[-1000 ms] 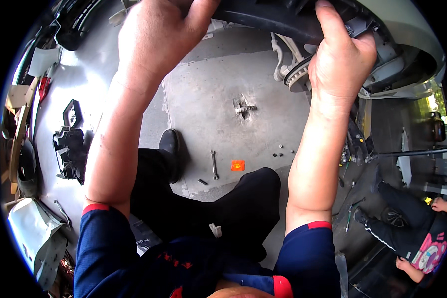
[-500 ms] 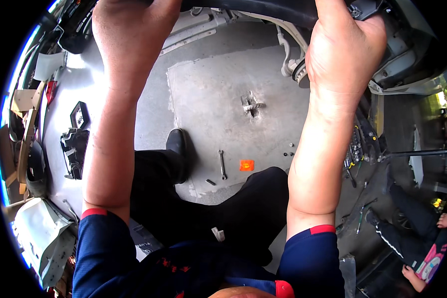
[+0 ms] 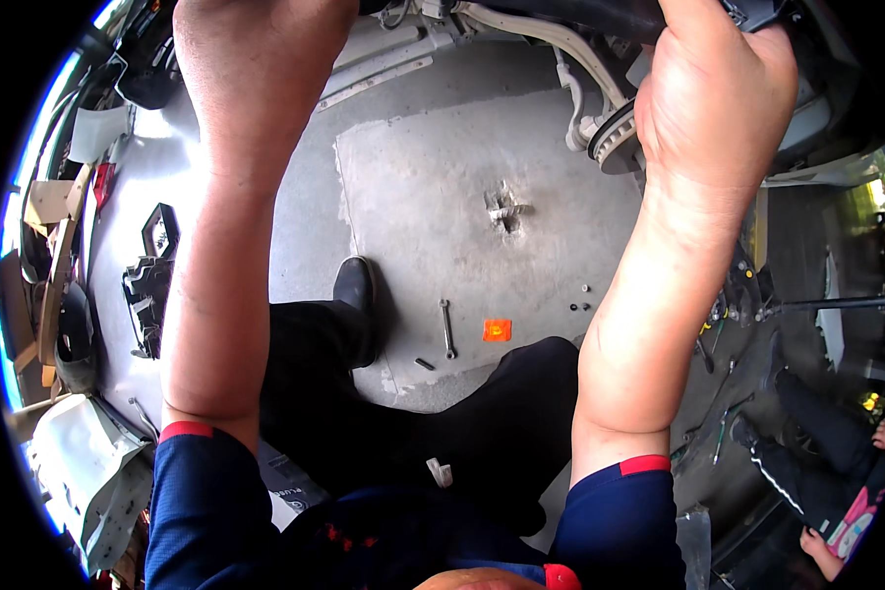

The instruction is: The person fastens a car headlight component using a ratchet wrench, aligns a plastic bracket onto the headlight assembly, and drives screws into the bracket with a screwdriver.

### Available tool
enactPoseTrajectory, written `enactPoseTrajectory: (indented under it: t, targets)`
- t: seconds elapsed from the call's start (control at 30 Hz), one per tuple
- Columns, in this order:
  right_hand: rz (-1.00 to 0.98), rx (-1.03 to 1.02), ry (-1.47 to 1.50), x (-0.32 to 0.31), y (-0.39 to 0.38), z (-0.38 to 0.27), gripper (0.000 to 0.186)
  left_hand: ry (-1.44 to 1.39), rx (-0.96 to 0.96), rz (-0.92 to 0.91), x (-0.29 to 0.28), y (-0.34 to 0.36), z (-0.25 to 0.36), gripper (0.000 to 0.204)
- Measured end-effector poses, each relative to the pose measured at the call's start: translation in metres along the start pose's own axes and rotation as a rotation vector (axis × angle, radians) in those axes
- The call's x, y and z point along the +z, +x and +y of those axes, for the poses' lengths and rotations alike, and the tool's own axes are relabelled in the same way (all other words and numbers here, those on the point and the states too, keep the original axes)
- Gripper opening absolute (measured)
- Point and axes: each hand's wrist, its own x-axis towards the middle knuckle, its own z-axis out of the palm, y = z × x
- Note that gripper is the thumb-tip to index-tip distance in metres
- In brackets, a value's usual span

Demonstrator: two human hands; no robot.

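Smooth black plastic, by its look from where I stood, formed the long part [image 3: 600, 12]; the grey concrete patch [image 3: 413, 197] was matt and pitted; a shiny metal wrench [image 3: 447, 329] lay near its edge, by trousers [image 3: 492, 423] of dull black cloth.

One wide fisheye camera looks steeply down from the person's head onto the grey concrete floor [image 3: 413, 177], bending straight edges toward its round rim. The navy shirt with red trim [image 3: 383, 511] lies very near at 6 o'clock; the bare left forearm [image 3: 216, 305] passes close by from 8 to 10, the bare right forearm [image 3: 649, 305] from 4 toward 2.
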Motion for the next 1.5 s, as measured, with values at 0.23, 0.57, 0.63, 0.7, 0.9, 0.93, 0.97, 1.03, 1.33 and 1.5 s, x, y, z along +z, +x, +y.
enactPoseTrajectory:
  t: [0.23,0.57,0.63,0.7,0.9,0.93,0.97,1.03,1.33,1.5]
  targets:
    - [-0.295,-0.342,0.101,-0.025,0.003,0.031,0.017,0.027,-0.012,0.032,0.004,0.001,-0.017,0.022]
    - [-0.232,-0.331,0.026,-0.024,0.005,0.030,0.017,0.008,-0.037,0.031,-0.002,0.002,-0.012,0.021]
    - [-0.268,-0.418,0.018,-0.030,0.016,0.041,0.017,0.017,-0.062,0.011,0.004,0.003,-0.007,0.021]
    - [-0.303,-0.497,-0.028,-0.036,0.030,0.050,0.016,0.100,-0.073,0.030,0.010,-0.001,0.003,0.022]
    - [-0.478,-0.518,0.122,-0.039,0.040,0.054,0.012,0.506,0.340,-0.206,-0.021,0.008,-0.040,0.013]
    - [-0.515,-0.526,0.132,-0.043,0.041,0.053,0.013,0.552,0.381,-0.190,-0.020,0.007,-0.045,0.013]
    - [-0.507,-0.532,0.114,-0.043,0.040,0.052,0.013,0.599,0.422,-0.173,-0.020,0.007,-0.048,0.014]
    - [-0.462,-0.594,0.072,-0.038,0.036,0.056,0.014,0.323,0.205,-0.169,-0.014,0.005,-0.039,0.013]
    - [-0.482,-0.542,0.220,-0.035,0.045,0.075,0.013,-0.279,-0.082,-0.134,-0.007,0.003,-0.033,0.021]
    - [-0.499,-0.758,0.083,-0.040,0.053,0.080,0.010,-0.298,-0.082,-0.177,-0.010,0.003,-0.040,0.023]
